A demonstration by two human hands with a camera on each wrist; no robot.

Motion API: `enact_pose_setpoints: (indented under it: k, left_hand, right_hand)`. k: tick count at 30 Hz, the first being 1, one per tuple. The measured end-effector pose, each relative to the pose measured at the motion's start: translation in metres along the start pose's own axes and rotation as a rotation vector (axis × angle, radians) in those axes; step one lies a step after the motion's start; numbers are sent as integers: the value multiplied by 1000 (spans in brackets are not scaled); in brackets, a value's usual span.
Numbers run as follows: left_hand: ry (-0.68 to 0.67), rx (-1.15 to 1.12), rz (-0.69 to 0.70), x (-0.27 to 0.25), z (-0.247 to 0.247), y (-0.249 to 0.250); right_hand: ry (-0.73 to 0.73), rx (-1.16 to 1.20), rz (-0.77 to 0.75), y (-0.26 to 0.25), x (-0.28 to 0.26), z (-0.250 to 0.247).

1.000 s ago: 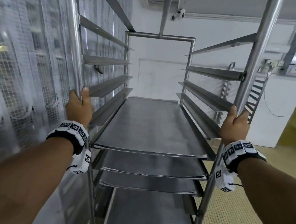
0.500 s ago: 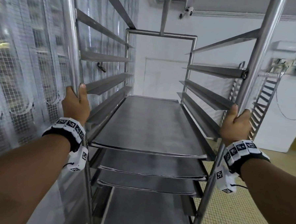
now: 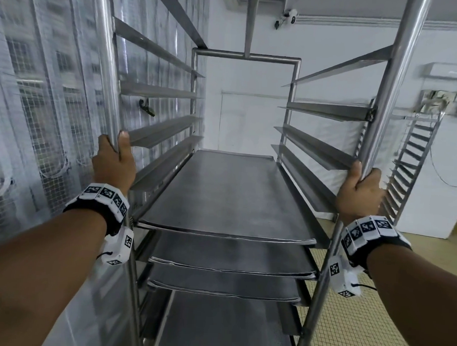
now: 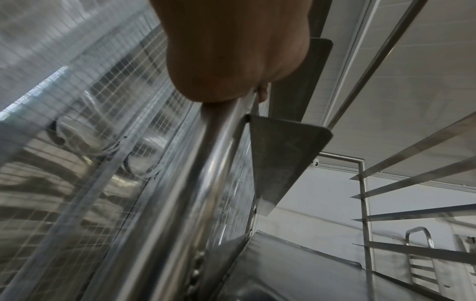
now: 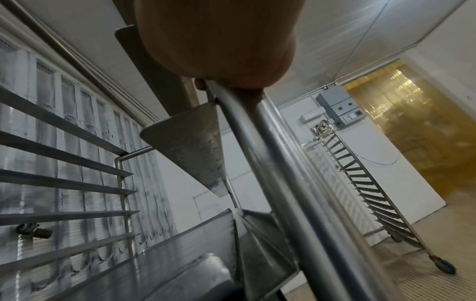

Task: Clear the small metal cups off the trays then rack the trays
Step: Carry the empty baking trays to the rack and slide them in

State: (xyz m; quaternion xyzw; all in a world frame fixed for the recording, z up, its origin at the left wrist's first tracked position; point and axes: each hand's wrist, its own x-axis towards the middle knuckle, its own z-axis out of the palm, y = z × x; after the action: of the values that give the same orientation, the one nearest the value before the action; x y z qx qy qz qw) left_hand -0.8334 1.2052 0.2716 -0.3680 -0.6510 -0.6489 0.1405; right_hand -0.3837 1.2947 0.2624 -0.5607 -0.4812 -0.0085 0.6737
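A tall steel tray rack point(image 3: 246, 56) stands in front of me. Several bare metal trays lie on its runners, the top tray point(image 3: 228, 196) at waist height, more trays point(image 3: 231, 255) stacked below. My left hand point(image 3: 113, 161) grips the rack's left front post point(image 3: 105, 68); the left wrist view shows the palm point(image 4: 231, 57) wrapped round that post point(image 4: 203, 173). My right hand point(image 3: 360, 189) grips the right front post point(image 3: 391, 83), seen close in the right wrist view as the hand point(image 5: 219, 40) on the post point(image 5: 278, 163). No metal cups are in view.
A wire-mesh window wall point(image 3: 34, 109) with plastic sheeting runs close along the rack's left side. A second, empty rack point(image 3: 410, 166) stands against the white wall at right. A yellow strip curtain point(image 5: 412, 126) covers a doorway beyond. Tiled floor point(image 3: 351, 324) lies to the right.
Both hands keep their grip on the posts. The view has shifted: the rack has moved across the room, the second rack and the white wall now sit further right.
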Motion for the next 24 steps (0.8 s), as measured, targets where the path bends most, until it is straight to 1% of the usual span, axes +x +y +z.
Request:
enact_pose_setpoints:
  k: [5, 10, 15, 18, 21, 24]
  left_hand:
    - [-13, -40, 2, 26, 28, -17]
    - [-34, -74, 9, 48, 50, -31]
    - [-41, -64, -5, 73, 72, -49]
    - [-36, -84, -5, 88, 82, -61]
    - [-18, -55, 4, 100, 88, -71]
    - [-28, -71, 24, 107, 92, -77]
  right_hand:
    - [-12, -15, 0, 3, 7, 38]
    - [8, -4, 23, 0, 11, 71]
    - [-3, 9, 38, -10, 8, 92]
    - [7, 21, -1, -11, 6, 110]
    - [1, 11, -31, -8, 5, 125]
    - [-1, -10, -4, -11, 5, 131]
